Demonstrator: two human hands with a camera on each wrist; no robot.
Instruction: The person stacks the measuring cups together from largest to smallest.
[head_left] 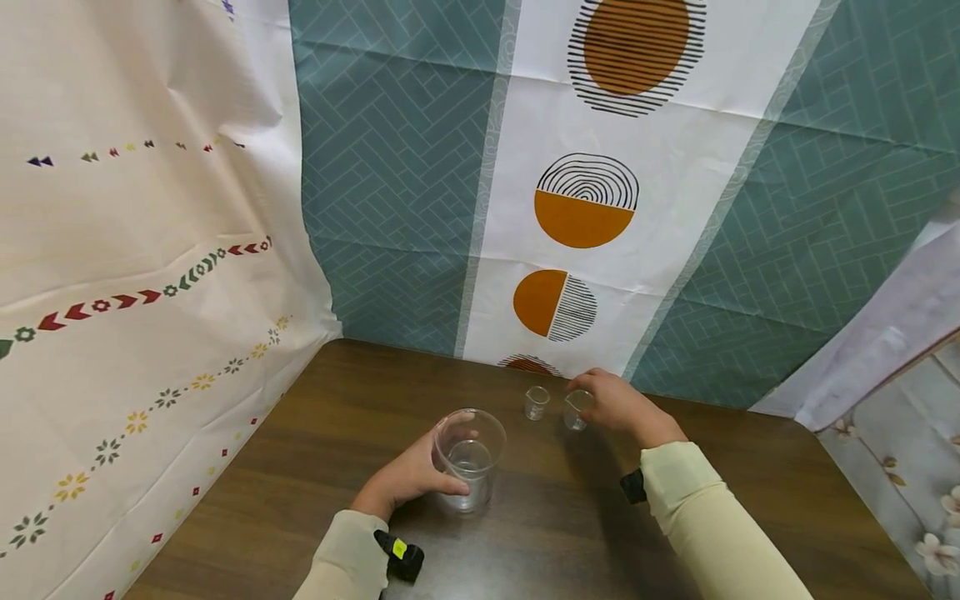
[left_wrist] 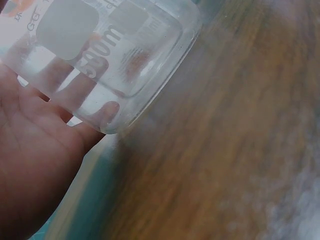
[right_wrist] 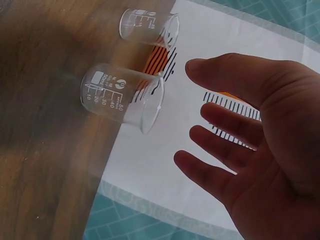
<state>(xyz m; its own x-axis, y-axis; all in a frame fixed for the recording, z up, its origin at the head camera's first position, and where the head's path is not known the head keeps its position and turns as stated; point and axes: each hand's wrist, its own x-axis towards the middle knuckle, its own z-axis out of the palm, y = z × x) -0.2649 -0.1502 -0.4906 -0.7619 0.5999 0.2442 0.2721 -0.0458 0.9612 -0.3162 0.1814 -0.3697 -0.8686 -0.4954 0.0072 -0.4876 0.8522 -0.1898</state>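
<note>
My left hand (head_left: pixel 411 479) grips a large clear glass beaker (head_left: pixel 483 490) from its left side, thumb across the near side and fingers behind. A smaller beaker (head_left: pixel 469 454) sits nested inside it. In the left wrist view, fingers (left_wrist: pixel 75 90) show through the large beaker's marked wall. Toward the back of the table, my right hand (head_left: pixel 617 404) hovers by a 50 ml beaker (right_wrist: pixel 117 100), thumb and fingers spread apart beyond its rim in the right wrist view. To the left of that beaker stands the smallest beaker (head_left: pixel 536 405), upright.
The brown wooden table (head_left: pixel 360 400) meets a patterned teal and white cloth (head_left: pixel 405 208) just behind the small beakers. A cream embroidered cloth (head_left: pixel 150 333) hangs along the left edge. Floral fabric (head_left: pixel 900 467) lies beyond the right edge.
</note>
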